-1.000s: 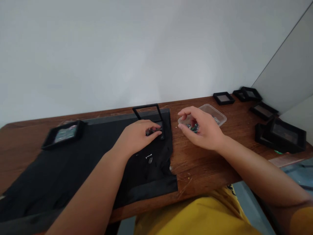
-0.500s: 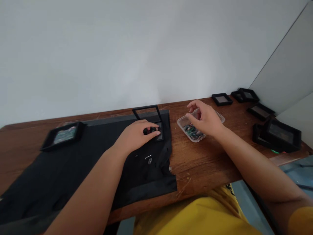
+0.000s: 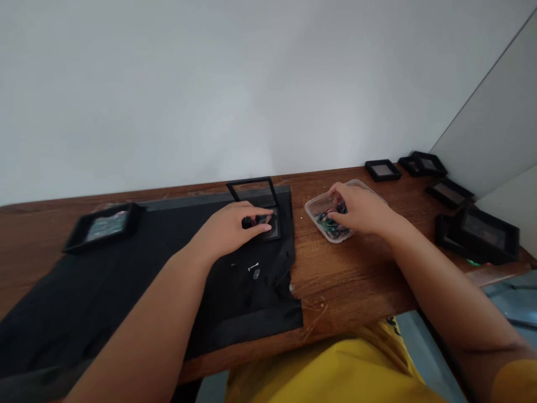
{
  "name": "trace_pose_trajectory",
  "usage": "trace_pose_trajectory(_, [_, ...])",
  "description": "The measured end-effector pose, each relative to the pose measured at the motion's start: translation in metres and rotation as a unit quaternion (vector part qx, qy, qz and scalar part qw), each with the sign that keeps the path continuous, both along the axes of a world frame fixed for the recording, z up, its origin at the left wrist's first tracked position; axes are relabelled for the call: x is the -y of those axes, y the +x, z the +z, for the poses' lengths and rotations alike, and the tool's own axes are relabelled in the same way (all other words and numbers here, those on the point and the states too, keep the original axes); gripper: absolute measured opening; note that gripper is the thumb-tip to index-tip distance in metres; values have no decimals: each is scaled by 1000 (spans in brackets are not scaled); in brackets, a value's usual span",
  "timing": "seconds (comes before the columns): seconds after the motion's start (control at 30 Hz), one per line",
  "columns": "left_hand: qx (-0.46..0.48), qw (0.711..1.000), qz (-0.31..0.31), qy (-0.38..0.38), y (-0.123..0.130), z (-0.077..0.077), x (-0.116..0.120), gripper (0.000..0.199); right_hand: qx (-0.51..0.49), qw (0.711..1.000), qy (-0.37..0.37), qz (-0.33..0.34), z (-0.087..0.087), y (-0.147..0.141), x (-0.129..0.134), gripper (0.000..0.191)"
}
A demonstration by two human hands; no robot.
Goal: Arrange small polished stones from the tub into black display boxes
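Observation:
A black box point(image 3: 274, 230) with its framed lid point(image 3: 252, 182) raised stands on black cloth. Over the box is my left hand point(image 3: 230, 229), thumb and fingertips bent toward each other around something small and dark that I cannot make out. A clear plastic container point(image 3: 311, 208) stands to the right on the wood and holds small green and dark pieces point(image 3: 331, 224). My right hand point(image 3: 356, 210) reaches into it, its fingers curled down at the pieces; whether it grips one is hidden.
Black cloth point(image 3: 146, 280) covers the left of the wooden table point(image 3: 348, 280). A black frame point(image 3: 103, 226) lies at the far left. Several black frames point(image 3: 482, 232) lie at the right. Small bits point(image 3: 256, 273) lie on the cloth. A wall point(image 3: 188, 95) rises behind.
My right hand has lowered from above the container to the pieces inside. My left hand has stayed at the black box. The view has shifted slightly.

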State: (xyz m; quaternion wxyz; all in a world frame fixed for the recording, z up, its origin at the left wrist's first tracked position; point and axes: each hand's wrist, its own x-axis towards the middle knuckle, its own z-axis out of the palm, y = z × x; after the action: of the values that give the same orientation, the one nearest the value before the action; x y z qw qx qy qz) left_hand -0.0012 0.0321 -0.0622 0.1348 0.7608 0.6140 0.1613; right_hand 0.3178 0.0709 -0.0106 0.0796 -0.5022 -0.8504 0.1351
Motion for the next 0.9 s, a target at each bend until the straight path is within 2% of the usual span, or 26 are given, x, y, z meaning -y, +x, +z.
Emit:
trace_pose_trajectory(0.1, [5, 1000, -10, -13, 0, 0, 0, 37, 22, 999, -28, 1, 1, 0, -1, 34])
trace_pose_trajectory(0.27, [-3, 1000, 11, -16, -3, -2, 0, 40, 12, 995, -95, 20, -2, -1, -6, 30])
trace_pose_trajectory(0.57, [14, 999, 46, -18, -8, -2, -1, 44, -21, 994, -101, 38, -6, 1, -7, 29])
trace_pose_trajectory(0.9, [-1, 994, 93, -56, -21, 7, 0, 57, -7, 994, -99, 49, -6, 0, -6, 33])
